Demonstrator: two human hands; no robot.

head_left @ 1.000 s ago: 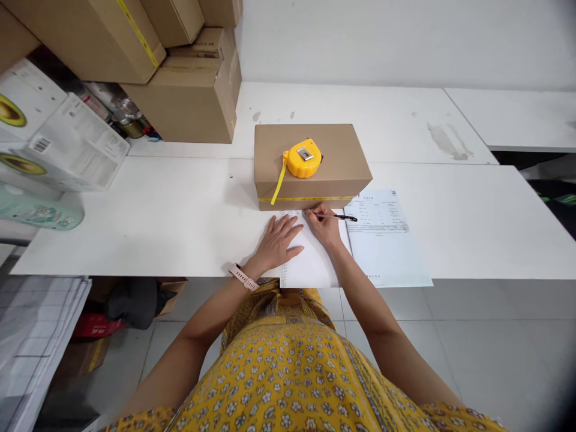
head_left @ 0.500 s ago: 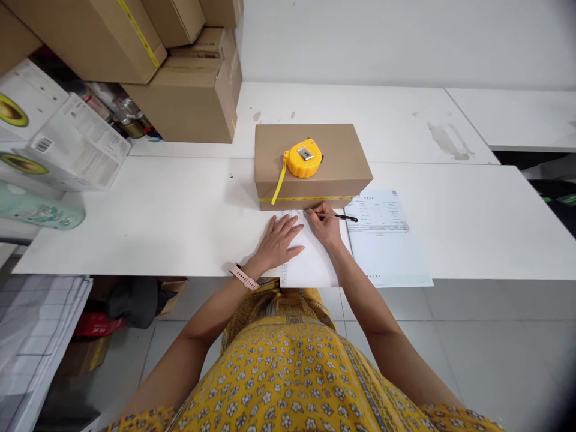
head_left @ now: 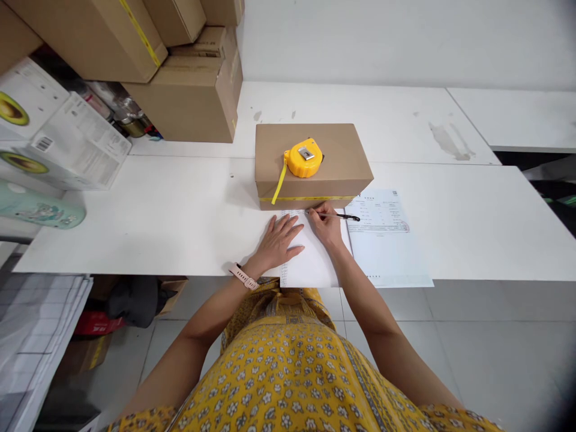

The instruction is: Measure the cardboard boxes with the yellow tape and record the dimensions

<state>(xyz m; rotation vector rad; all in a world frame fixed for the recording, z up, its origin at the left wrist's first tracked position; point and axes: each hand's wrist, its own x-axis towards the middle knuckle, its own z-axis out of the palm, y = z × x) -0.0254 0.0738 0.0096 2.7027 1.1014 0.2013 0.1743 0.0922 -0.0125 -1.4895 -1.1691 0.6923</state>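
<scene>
My right hand [head_left: 324,225] is closed around a black pen [head_left: 348,217], whose tip meets the upper part of a white spiral notebook [head_left: 310,264]. Small marks show along the top of the page. My left hand [head_left: 279,241] lies flat with fingers spread over the notebook's left edge and the table. Just beyond both hands stands a closed cardboard box [head_left: 315,189] with yellow tape along its front. A yellow tape measure [head_left: 304,158] rests on top of the box. Right of the notebook lies a printed light-blue sheet [head_left: 387,255].
The white table [head_left: 180,222] has its front edge close to my body. Stacked cardboard boxes [head_left: 189,108] fill the back left. White cartons with avocado pictures [head_left: 81,141] and a mint-green bottle [head_left: 45,207] stand at the far left. A wall [head_left: 382,42] rises behind.
The pen and my right hand have shifted very slightly to the right along the page. My left hand, the box and the tape measure stay in place.
</scene>
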